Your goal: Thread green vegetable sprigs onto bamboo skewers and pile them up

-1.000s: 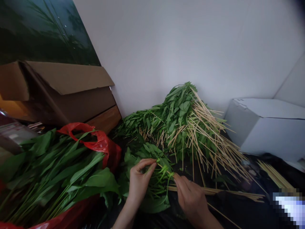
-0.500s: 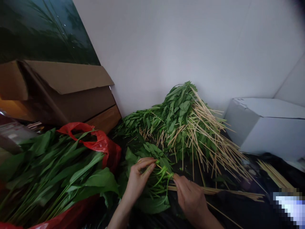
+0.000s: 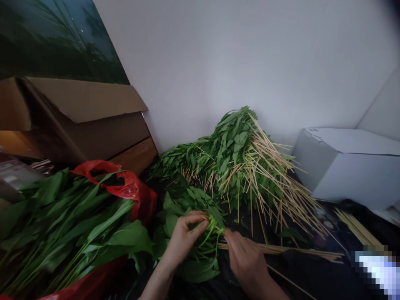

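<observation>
My left hand point(image 3: 189, 233) is closed in a pinch at the tip end of a thin wooden skewer point(image 3: 218, 228). My right hand point(image 3: 246, 254) is closed round the skewer's other part, its fingers just right of the greens. Between the two hands, green leaf stems point(image 3: 213, 225) are threaded on the skewer in a small bunch, and their leaves point(image 3: 200, 273) hang below. More loose leaves point(image 3: 175, 210) lie just behind my left hand. Several bare skewers point(image 3: 296, 251) lie beyond my right hand, partly hidden by it.
On the left, a red plastic bag point(image 3: 137, 189) holds long leafy stems point(image 3: 93, 225). Behind it stands an open cardboard box point(image 3: 103, 133). A heap of skewered leaves point(image 3: 231, 146) rests against the white wall point(image 3: 218, 62). At right are a white box point(image 3: 353, 175) and a skewer bundle point(image 3: 356, 227).
My left fingers have shifted slightly down and right, closer to my right hand. The stems on the skewer look more closely bunched, with the skewer's end showing at my left fingertips.
</observation>
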`<state>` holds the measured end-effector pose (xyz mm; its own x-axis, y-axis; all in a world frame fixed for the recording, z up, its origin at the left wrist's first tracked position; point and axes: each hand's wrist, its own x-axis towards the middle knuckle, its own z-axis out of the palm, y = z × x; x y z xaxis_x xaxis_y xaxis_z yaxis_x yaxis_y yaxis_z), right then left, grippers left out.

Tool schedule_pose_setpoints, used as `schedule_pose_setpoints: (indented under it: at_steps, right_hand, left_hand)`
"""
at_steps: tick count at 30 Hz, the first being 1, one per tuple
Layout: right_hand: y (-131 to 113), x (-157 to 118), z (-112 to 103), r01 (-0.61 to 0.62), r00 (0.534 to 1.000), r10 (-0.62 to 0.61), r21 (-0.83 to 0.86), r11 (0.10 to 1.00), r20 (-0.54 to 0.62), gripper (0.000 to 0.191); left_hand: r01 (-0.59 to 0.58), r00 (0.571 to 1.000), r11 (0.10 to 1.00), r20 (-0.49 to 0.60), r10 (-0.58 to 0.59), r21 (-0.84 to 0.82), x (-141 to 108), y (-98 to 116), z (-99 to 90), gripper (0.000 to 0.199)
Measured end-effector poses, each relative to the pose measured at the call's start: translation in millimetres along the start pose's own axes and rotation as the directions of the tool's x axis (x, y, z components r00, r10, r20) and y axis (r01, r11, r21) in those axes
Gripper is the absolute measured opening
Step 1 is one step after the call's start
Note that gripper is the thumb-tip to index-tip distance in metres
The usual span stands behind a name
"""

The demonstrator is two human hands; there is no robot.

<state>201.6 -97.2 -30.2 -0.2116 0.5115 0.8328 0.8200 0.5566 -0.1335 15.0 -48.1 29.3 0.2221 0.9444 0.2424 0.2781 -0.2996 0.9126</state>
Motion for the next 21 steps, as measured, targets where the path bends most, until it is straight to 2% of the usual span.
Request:
schedule_pose_setpoints:
  at_steps: [4,6,9,10,12,14,15,18,21]
  right_hand:
    - [-1,3,-2,0.046,0.998,-0.047,-0.031,0.998,-0.039,0.026]
    - [-2,4,-5,0.103,0.993,-0.104,-0.019,0.995,-0.05,0.024]
    - [-6,5,-9,0.155,0.988,-0.154,0.025,0.988,-0.021,0.02]
    - [-7,5,-11,0.161,0.987,-0.161,0.04,0.986,-0.005,0.019]
    - [-10,6,-12,0.191,0.981,-0.194,0.078,0.978,0.024,0.017]
    - [-13,5,-13,0.249,0.965,-0.256,0.108,0.963,0.059,0.016]
    - [-14,5,-13,0.279,0.955,-0.289,0.115,0.953,0.074,0.016]
    - [-18,3,-12,0.339,0.932,-0.351,0.121,0.933,0.093,0.015]
    - [-19,0,-8,0.365,0.922,-0.376,0.116,0.924,0.09,0.014]
  left_hand:
    - [-0.052,0.996,0.992,0.081,0.043,0.116,2,3,-11.4,0.03]
    - [-0.091,0.985,0.982,0.157,0.065,0.164,1,8,-26.0,0.041]
    - [-0.107,0.962,0.983,0.267,0.065,0.146,-2,13,-48.7,0.064]
    - [-0.105,0.964,0.987,0.255,0.071,0.121,-3,12,-54.1,0.066]
    - [-0.096,0.987,0.992,0.137,0.084,0.083,-4,11,-58.7,0.064]
    - [-0.093,0.995,0.987,0.038,0.089,0.129,0,10,-54.6,0.054]
    - [-0.096,0.995,0.975,0.044,0.089,0.199,3,10,-49.7,0.045]
    - [-0.167,0.97,0.856,0.235,0.054,0.489,13,11,-28.2,0.018]
    - [-0.247,0.922,0.694,0.384,-0.045,0.676,21,10,-5.2,0.015]
